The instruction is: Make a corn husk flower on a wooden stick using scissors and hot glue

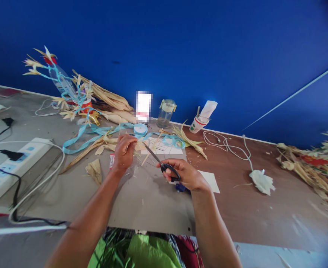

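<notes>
My right hand grips a pair of black-handled scissors, its fingers around the handle loops. The blades point up and left toward my left hand. My left hand is closed in a pinch just left of the scissor tips; what sits between its fingertips is too small to make out. Past my hands lie a roll of light blue ribbon, a loose ribbon length and a sheet of paper with dark lines. A dried corn husk piece rests left of my left wrist.
A power strip with cords lies at left. Behind it stand blue-stemmed husk flowers by a bottle and husk bundles. A jar and paper cup stand by the blue wall. More husks lie at right.
</notes>
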